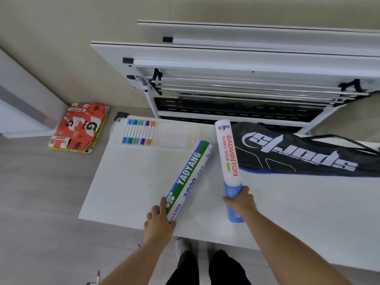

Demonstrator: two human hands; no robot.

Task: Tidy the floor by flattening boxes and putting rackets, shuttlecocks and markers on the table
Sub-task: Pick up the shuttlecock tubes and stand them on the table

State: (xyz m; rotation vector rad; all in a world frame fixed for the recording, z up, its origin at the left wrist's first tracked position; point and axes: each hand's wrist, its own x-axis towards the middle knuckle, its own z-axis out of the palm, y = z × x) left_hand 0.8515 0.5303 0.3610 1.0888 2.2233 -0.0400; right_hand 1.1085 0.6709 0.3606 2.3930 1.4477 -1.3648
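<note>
Gripping green tube, white tube, fingers curled

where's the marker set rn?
Head view: marker set in a clear case on the white table, far-left corner, left of the YAOYANG tube; flattened red boxes on the floor further left.

Bright, even indoor light, faint shadows, slight softness, wide-angle bending at edges.

The green tube bore green, blue and white bands. The white tube had red lettering and a blue end. The bag was black, lettered white. The boxes were red, black and white.
</note>
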